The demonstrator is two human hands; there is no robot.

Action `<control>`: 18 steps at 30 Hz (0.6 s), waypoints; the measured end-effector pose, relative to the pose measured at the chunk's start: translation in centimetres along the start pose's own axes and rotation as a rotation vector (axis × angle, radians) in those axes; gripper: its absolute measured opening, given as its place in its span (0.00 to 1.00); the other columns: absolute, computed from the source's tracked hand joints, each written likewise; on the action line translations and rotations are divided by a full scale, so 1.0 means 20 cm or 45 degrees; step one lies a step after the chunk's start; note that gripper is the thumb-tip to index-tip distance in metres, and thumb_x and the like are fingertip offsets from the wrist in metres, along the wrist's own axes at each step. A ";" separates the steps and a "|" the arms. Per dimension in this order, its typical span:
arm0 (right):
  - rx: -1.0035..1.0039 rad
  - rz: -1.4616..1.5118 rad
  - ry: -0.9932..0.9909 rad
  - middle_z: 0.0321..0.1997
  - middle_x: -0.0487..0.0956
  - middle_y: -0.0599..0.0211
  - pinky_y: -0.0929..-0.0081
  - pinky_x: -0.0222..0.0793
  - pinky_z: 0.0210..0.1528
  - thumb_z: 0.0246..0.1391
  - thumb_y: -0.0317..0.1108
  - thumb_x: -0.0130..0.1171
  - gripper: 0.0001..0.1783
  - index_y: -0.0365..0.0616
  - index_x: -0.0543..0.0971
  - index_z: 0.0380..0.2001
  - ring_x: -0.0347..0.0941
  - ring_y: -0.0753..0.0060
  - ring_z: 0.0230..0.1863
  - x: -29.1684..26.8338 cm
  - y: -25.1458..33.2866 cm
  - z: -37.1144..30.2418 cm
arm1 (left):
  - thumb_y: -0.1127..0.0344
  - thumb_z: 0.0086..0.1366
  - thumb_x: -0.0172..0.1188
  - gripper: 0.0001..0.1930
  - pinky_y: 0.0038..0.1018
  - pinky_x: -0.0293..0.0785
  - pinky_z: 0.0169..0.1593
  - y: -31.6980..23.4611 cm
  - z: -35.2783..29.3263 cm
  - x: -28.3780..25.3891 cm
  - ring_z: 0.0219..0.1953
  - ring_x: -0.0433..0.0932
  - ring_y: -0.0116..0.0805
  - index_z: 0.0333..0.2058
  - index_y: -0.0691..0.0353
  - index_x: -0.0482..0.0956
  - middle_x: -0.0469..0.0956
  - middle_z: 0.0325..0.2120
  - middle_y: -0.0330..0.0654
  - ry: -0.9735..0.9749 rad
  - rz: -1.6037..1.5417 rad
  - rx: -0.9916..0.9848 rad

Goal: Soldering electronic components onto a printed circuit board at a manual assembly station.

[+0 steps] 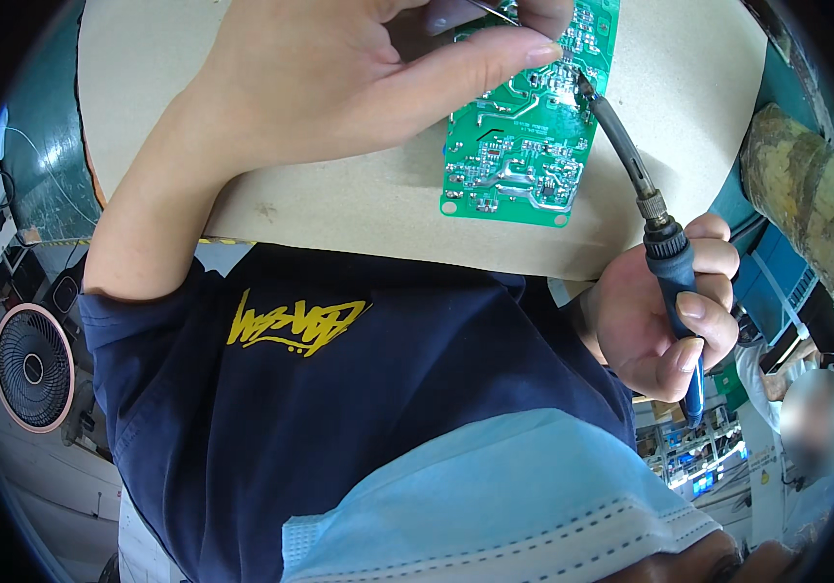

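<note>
Near right of circuit board point(568, 121): right hand point(645, 321) wrapped round soldering iron point(648, 202), ribbed blue handle, slim metal shaft, tip at board's right side; contact I cannot tell. Board glossy green, rectangular, on matte brown card point(339, 204); long axis runs away from person, far end leaning right. Over its far left, left hand point(368, 87) pinches thin metal piece point(495, 12).

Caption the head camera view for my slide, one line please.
Blue-handled soldering iron in the right hand, tip at a green circuit board, left hand over the board.
</note>
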State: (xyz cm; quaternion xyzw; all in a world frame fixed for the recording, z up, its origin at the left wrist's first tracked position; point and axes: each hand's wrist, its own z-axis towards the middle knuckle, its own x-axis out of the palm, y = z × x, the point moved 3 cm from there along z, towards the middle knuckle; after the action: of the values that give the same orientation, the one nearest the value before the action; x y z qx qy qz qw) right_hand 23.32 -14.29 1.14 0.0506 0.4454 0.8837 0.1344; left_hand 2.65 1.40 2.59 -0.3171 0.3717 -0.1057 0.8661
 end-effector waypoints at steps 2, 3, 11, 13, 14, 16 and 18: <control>-0.001 -0.007 -0.006 0.18 0.63 0.71 0.62 0.51 0.34 0.57 0.43 0.48 0.15 0.42 0.75 0.32 0.60 0.68 0.26 0.00 0.00 0.00 | 0.75 0.52 0.67 0.04 0.27 0.64 0.37 0.02 -0.02 0.00 0.22 0.69 0.30 0.27 0.60 0.82 0.77 0.21 0.33 -0.074 -0.133 -0.045; -0.001 -0.003 -0.006 0.18 0.63 0.71 0.61 0.51 0.34 0.57 0.44 0.48 0.15 0.42 0.75 0.33 0.60 0.68 0.26 0.00 0.00 0.00 | 0.75 0.52 0.67 0.04 0.27 0.64 0.37 0.03 -0.03 0.01 0.22 0.69 0.30 0.28 0.60 0.82 0.77 0.21 0.33 -0.078 -0.157 -0.073; -0.003 -0.005 0.002 0.18 0.63 0.71 0.60 0.52 0.35 0.57 0.43 0.48 0.15 0.42 0.75 0.33 0.61 0.67 0.26 0.00 0.00 0.00 | 0.74 0.52 0.68 0.05 0.28 0.65 0.38 0.07 -0.04 0.02 0.23 0.69 0.30 0.28 0.59 0.82 0.76 0.21 0.33 -0.099 -0.053 0.101; -0.010 -0.006 0.002 0.18 0.63 0.71 0.60 0.52 0.35 0.57 0.43 0.48 0.15 0.42 0.75 0.33 0.61 0.67 0.26 0.00 0.00 0.00 | 0.74 0.52 0.68 0.05 0.28 0.65 0.38 0.06 -0.04 0.03 0.23 0.69 0.30 0.29 0.59 0.82 0.75 0.20 0.33 -0.099 0.013 0.173; -0.010 -0.006 0.003 0.18 0.63 0.71 0.60 0.52 0.35 0.57 0.43 0.48 0.15 0.42 0.75 0.33 0.61 0.67 0.26 0.00 0.00 0.00 | 0.73 0.52 0.68 0.05 0.28 0.65 0.38 0.06 -0.04 0.03 0.23 0.69 0.30 0.29 0.59 0.82 0.75 0.20 0.33 -0.118 -0.080 0.042; -0.003 -0.004 0.008 0.18 0.63 0.71 0.60 0.52 0.35 0.57 0.43 0.48 0.16 0.42 0.75 0.33 0.61 0.67 0.26 0.00 0.00 0.00 | 0.73 0.52 0.68 0.05 0.28 0.65 0.37 0.07 -0.05 0.03 0.23 0.68 0.30 0.29 0.58 0.82 0.74 0.19 0.33 -0.139 -0.174 -0.088; -0.005 -0.002 -0.001 0.18 0.63 0.71 0.60 0.52 0.35 0.57 0.44 0.48 0.16 0.42 0.75 0.33 0.61 0.67 0.26 0.00 0.00 0.00 | 0.73 0.52 0.68 0.05 0.28 0.65 0.38 0.05 -0.05 0.01 0.22 0.68 0.30 0.29 0.58 0.82 0.74 0.19 0.32 -0.203 -0.184 -0.045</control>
State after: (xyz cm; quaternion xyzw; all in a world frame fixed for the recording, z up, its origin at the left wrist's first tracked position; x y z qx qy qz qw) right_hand 23.39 -14.35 1.09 0.0503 0.4436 0.8845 0.1355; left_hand 2.12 1.66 1.27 -0.3657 0.2798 -0.1357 0.8773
